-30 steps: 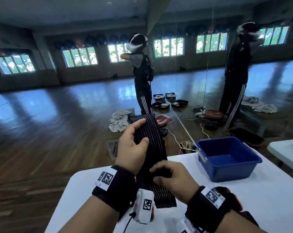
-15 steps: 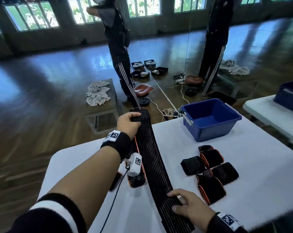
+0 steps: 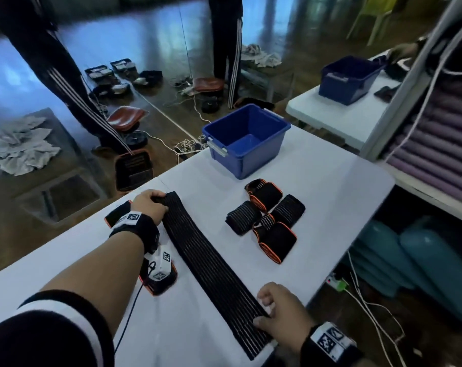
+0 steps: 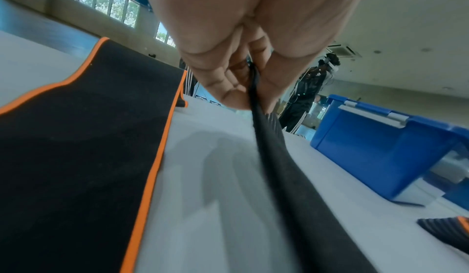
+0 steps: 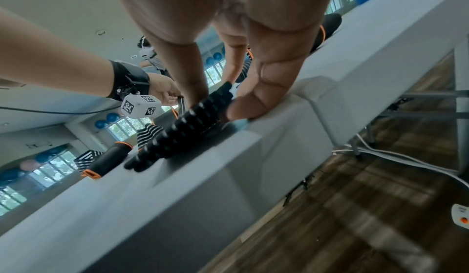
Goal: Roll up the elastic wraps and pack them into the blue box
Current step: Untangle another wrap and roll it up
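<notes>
Now one flat wrap [image 3: 211, 263], an end in each hand [image 3: 149, 207] [image 3: 282, 311]; four rolled wraps [image 3: 267, 221]; one blue box [image 3: 247, 140].

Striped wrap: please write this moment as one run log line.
striped wrap flat on table | hands: left, right pinch ends | blue box empty

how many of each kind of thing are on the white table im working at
blue box: 1
rolled wraps: 4, as far as the head view shows
striped wrap held flat between left hand and right hand: 1
orange-edged black strip under the left wrist: 1
total: 7
</notes>
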Tool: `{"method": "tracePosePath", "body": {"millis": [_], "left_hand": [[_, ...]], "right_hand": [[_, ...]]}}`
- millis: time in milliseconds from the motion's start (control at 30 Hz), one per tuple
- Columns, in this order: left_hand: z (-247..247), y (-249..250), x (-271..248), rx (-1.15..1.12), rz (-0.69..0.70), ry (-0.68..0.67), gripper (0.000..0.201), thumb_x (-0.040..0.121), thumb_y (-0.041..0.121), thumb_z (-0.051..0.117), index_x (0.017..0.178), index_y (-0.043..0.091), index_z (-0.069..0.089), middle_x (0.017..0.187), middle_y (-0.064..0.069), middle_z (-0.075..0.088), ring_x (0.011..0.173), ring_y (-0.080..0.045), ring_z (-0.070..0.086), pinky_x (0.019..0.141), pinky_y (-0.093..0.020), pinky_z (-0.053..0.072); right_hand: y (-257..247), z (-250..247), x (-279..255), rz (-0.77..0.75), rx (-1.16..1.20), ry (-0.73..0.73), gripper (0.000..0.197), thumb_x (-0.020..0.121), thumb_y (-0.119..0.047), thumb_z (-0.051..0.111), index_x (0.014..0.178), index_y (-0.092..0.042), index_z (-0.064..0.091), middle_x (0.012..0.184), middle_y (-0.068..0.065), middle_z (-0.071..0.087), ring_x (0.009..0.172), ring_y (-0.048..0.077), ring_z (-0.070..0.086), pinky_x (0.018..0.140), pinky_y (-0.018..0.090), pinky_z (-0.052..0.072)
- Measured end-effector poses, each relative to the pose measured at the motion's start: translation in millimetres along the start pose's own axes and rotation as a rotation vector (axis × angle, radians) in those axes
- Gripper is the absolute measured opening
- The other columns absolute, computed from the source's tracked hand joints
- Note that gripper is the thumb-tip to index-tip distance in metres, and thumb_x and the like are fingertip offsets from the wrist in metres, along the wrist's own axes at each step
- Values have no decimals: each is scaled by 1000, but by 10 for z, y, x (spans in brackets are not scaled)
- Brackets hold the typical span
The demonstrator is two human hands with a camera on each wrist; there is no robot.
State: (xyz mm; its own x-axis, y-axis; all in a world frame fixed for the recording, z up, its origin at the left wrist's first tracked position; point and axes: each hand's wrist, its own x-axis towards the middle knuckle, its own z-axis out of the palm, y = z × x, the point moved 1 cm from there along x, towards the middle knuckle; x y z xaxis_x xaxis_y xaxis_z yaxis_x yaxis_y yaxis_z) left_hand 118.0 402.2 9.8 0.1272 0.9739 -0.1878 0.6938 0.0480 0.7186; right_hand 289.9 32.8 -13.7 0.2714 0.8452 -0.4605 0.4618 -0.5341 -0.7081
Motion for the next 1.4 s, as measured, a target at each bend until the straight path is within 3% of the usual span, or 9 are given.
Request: {"method": "tracePosePath", "body": {"millis": [267, 433, 533, 633, 833, 933, 1233, 1333, 1400], "left_hand": [[-132, -2, -10, 46, -6, 31, 46, 83, 18, 72, 127, 20, 59, 129, -8, 61, 110, -28, 61, 99, -41, 50], [-167, 68, -617, 99, 193, 51, 30, 87, 21, 69, 117, 19, 64, 113, -4, 67, 92, -22, 65, 88, -35, 51], [-22, -20, -1339, 150, 368, -88, 15, 87, 25, 71, 100, 26, 62, 90, 10, 65, 74, -10, 62, 74, -32, 52], [216, -220, -2122, 205, 464, -298, 19, 83, 41, 71, 92, 31, 56, 88, 17, 58, 74, 0, 55, 69, -19, 46], [741, -579, -3078, 330, 542, -501, 55, 72, 66, 65, 110, 26, 60, 109, 10, 53, 101, -12, 53, 90, -26, 46], [864, -589, -3277, 425, 516, -470, 61, 72, 60, 57, 120, 24, 61, 121, 1, 53, 107, -18, 52, 95, -30, 47], [1007, -600, -3480, 396, 461, -187, 30, 73, 29, 66, 102, 24, 73, 100, 3, 66, 78, -17, 62, 69, -28, 57], [1024, -550, -3484, 371, 413, -164, 33, 75, 35, 59, 103, 22, 72, 97, 2, 69, 80, -19, 65, 72, -29, 57], [1004, -506, -3472, 297, 243, -96, 31, 84, 34, 59, 113, 25, 65, 102, 6, 71, 90, -16, 65, 80, -29, 53]], "right_hand": [[42, 16, -62, -36, -70, 59, 30, 83, -31, 73, 98, -35, 48, 109, -12, 45, 81, 10, 57, 78, 18, 47], [44, -97, -57, -132, -129, -90, 42, 78, -34, 78, 106, -37, 48, 114, -18, 37, 94, 5, 54, 86, 19, 48], [60, -134, -18, -204, -230, -211, 52, 76, -29, 80, 112, -38, 44, 118, -19, 31, 94, -4, 48, 89, 17, 45], [109, -149, 23, -288, -335, -315, 57, 81, -20, 72, 126, -34, 41, 134, -21, 19, 112, 2, 49, 97, 22, 47], [194, -243, 71, -476, -532, -428, 66, 85, -5, 53, 144, -28, 33, 150, -17, 3, 120, 20, 53, 101, 29, 46], [228, -256, 108, -555, -579, -445, 66, 87, -7, 52, 147, -26, 33, 150, -14, 10, 121, 16, 52, 104, 25, 43], [217, -250, 239, -763, -608, -398, 51, 89, -17, 61, 139, -15, 54, 126, 0, 50, 114, 15, 53, 99, 18, 41], [187, -277, 245, -758, -564, -400, 45, 91, -33, 65, 133, -19, 55, 121, -5, 53, 110, 11, 54, 99, 21, 44], [138, -315, 261, -693, -495, -368, 37, 94, -35, 62, 128, -23, 52, 115, -8, 59, 103, 8, 57, 93, 22, 47]]}}
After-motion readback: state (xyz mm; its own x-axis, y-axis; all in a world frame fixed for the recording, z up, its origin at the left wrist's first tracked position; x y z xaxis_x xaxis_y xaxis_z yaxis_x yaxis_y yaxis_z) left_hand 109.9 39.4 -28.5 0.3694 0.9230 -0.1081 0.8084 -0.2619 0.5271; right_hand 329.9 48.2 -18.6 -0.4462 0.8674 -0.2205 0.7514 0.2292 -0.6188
